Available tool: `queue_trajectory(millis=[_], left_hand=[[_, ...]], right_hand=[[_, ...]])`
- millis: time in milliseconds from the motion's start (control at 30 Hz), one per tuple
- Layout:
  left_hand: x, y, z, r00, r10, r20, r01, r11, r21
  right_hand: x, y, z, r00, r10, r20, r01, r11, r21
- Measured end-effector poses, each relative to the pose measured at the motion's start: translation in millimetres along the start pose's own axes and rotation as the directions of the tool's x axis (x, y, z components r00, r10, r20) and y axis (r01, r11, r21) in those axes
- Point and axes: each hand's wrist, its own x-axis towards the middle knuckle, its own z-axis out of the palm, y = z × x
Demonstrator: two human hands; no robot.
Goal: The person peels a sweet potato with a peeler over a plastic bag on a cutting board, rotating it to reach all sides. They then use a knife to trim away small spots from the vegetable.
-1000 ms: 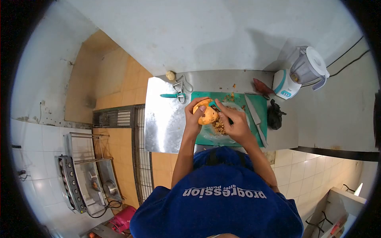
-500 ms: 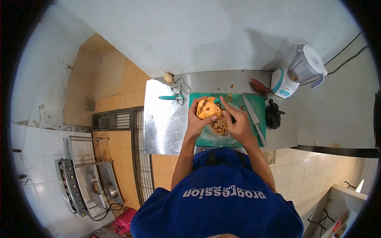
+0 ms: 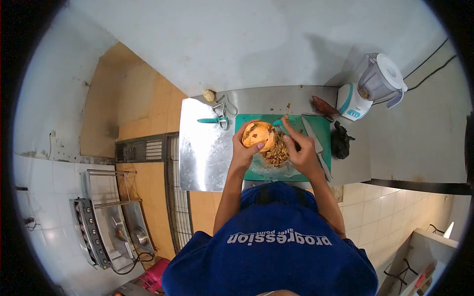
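Observation:
My left hand is wrapped round a peeled, orange-fleshed sweet potato with dark spots, held above the green cutting board. Beside it, my right hand grips a small teal tool; its working end is too small to make out. Beneath both hands lies a heap of brownish scraps on a clear plastic bag. A large knife rests on the board's right side, partly hidden by my right hand.
A teal-handled utensil and metal tools lie left on the steel table, near a pale round tuber. To the right are a reddish sweet potato, a black plastic bag and a blender against the wall.
My right hand has drawn slightly right, away from the sweet potato, with the teal tool still in its grip. My left hand has turned the sweet potato a little.

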Motion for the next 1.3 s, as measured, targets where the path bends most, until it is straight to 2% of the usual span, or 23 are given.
queue_trajectory(millis=[33, 67, 133, 267, 367, 467, 533, 567, 667, 733, 767, 867, 967, 1033, 1067, 1300], left_hand=[[0.6, -0.5, 2.2, 1.000, -0.020, -0.014, 0.018, 0.996, -0.087], [1.7, -0.6, 1.0, 1.000, -0.021, -0.012, 0.020, 0.996, -0.086], [1.1, -2.7, -2.3, 0.998, 0.043, -0.054, -0.040, 0.998, 0.058], [-1.7, -1.1, -6.7, 0.999, 0.036, -0.023, -0.033, 0.992, 0.119], [-6.4, 2.2, -5.9, 0.997, 0.063, 0.052, -0.072, 0.977, 0.201], [-7.1, 0.5, -1.8, 0.997, 0.071, -0.001, -0.070, 0.974, 0.217], [-10.2, -1.9, -2.4, 0.998, 0.037, -0.048, -0.029, 0.988, 0.155], [-10.5, -1.5, -3.4, 0.998, 0.036, -0.048, -0.028, 0.988, 0.155], [-12.5, 2.0, -5.5, 0.997, 0.070, -0.037, -0.063, 0.985, 0.162], [-8.9, 3.1, -5.7, 0.995, 0.082, -0.049, -0.072, 0.981, 0.180], [-9.2, 3.0, -5.8, 0.995, 0.082, -0.049, -0.073, 0.981, 0.178], [-7.4, 1.2, -6.4, 0.994, 0.095, -0.059, -0.085, 0.983, 0.162], [-14.1, -2.1, -11.7, 0.995, 0.073, -0.065, -0.055, 0.967, 0.249], [-11.0, -5.0, -14.0, 0.992, 0.123, -0.025, -0.119, 0.987, 0.104], [-12.8, -6.4, -16.2, 0.992, 0.123, 0.003, -0.122, 0.987, 0.103], [-8.9, 0.3, -8.9, 0.992, 0.116, -0.038, -0.109, 0.981, 0.163]], right_hand=[[-1.9, -3.8, 2.7, 0.999, -0.017, 0.030, 0.016, 0.999, 0.028], [-2.7, -8.1, 6.4, 0.999, -0.016, 0.029, 0.015, 0.999, 0.028], [-6.5, -14.7, 12.0, 0.991, -0.135, 0.013, 0.134, 0.990, 0.041], [-9.1, -13.2, 15.0, 0.989, -0.148, 0.002, 0.148, 0.989, 0.018], [-6.0, -15.2, 8.4, 0.998, -0.053, 0.044, 0.054, 0.999, -0.009], [-5.0, -10.0, 11.4, 0.992, -0.129, -0.001, 0.128, 0.991, -0.029], [-15.5, -15.4, 19.2, 0.982, -0.160, 0.098, 0.160, 0.987, 0.005], [-15.8, -13.3, 19.9, 0.982, -0.159, 0.098, 0.159, 0.987, 0.005], [-13.9, -8.1, 24.0, 0.989, -0.124, 0.075, 0.124, 0.992, -0.001], [-8.4, -8.0, 28.1, 0.972, -0.235, -0.025, 0.234, 0.972, -0.005], [-9.3, -9.5, 28.1, 0.972, -0.235, -0.025, 0.235, 0.972, -0.007], [-7.9, -9.8, 24.9, 0.984, -0.179, 0.019, 0.178, 0.984, 0.011], [-6.0, -0.4, 15.9, 0.995, -0.090, 0.035, 0.091, 0.995, -0.051], [2.8, 11.7, 6.1, 0.989, 0.131, 0.074, -0.127, 0.990, -0.058], [0.8, 17.3, 8.9, 1.000, 0.011, -0.006, -0.011, 1.000, 0.002], [-5.2, -18.6, 14.0, 0.995, -0.079, 0.064, 0.078, 0.997, 0.029]])
